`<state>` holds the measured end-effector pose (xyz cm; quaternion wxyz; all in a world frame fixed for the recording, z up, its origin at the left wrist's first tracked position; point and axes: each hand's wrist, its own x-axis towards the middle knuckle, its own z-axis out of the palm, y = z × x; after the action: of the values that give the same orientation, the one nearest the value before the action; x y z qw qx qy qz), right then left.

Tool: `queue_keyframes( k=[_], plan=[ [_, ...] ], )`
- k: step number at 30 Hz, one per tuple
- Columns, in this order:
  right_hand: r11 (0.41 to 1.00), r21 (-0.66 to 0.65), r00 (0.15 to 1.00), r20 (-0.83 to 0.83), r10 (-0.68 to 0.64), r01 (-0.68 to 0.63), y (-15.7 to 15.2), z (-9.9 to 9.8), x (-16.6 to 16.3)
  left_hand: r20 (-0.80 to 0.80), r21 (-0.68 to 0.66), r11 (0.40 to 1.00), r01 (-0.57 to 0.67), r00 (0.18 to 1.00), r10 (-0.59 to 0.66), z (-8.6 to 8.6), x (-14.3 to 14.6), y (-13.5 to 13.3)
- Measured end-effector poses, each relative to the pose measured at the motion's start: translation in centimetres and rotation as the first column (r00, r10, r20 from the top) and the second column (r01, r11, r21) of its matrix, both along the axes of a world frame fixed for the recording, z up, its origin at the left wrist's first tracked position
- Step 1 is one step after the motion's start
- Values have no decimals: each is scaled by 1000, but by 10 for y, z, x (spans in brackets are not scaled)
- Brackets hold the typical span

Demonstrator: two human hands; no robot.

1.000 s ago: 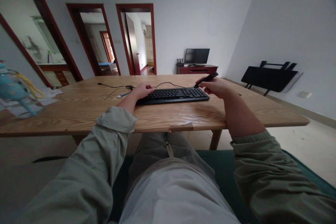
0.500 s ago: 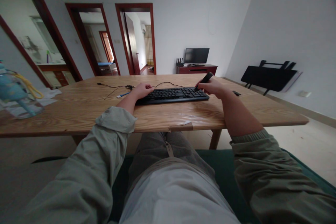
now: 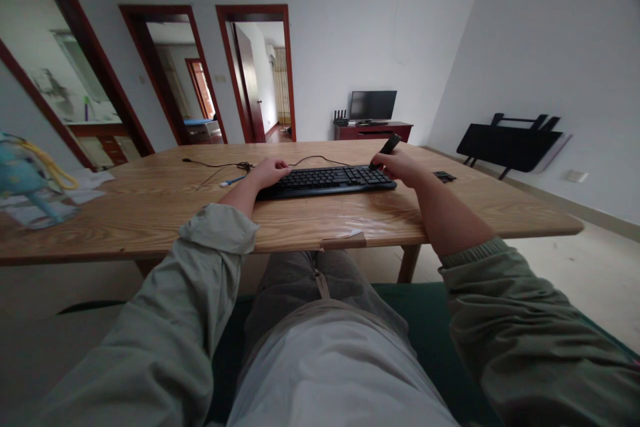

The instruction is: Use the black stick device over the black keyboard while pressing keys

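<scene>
A black keyboard (image 3: 325, 180) lies flat on the wooden table in front of me. My left hand (image 3: 270, 172) grips its left end, fingers curled over the edge and the far-left keys. In my right hand (image 3: 397, 167) is a black brush-like tool (image 3: 391, 144), its handle slanting up to the right. The tool's lower end meets the number keys at the keyboard's right side; its tip is mostly hidden by my fingers. Just left of my left hand lies a thin blue-and-white stick-like object (image 3: 233, 181), possibly a small brush.
A black cable (image 3: 245, 165) runs behind the keyboard across the wooden table (image 3: 310, 223). Small dark pieces (image 3: 444, 177) lie right of my right hand. Papers (image 3: 90, 188) and a blue item with a yellow strap (image 3: 23, 170) are at the left. Brown tape (image 3: 344, 241) covers part of the front edge.
My right hand and the black brush-like tool have shifted very slightly over the number keys. The view has turned a little, and more of the dark pieces at the right shows.
</scene>
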<state>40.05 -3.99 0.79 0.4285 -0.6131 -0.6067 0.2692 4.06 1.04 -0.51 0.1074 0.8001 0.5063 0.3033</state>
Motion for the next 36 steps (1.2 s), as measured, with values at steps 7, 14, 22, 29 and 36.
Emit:
queue_keyframes(
  k=[7,14,22,29,36],
  plan=[
    [998,66,1000,26,-9,7,5,-5,-3,6,-1,1000,-6,1000,6,-2,-2,1],
    [991,135,994,107,-8,-6,9,-7,-3,9,4,1000,19,1000,-19,-3,-3,6],
    [979,183,969,245,41,-88,6,-6,-8,-10,16,1000,19,1000,-19,-6,-5,10],
    [983,173,970,241,11,-54,9,-8,-10,-14,9,1000,9,1000,-9,-6,-6,10],
    [985,170,974,226,2,-41,13,-10,-7,-6,4,1000,16,1000,-16,-6,-7,11]
  ],
)
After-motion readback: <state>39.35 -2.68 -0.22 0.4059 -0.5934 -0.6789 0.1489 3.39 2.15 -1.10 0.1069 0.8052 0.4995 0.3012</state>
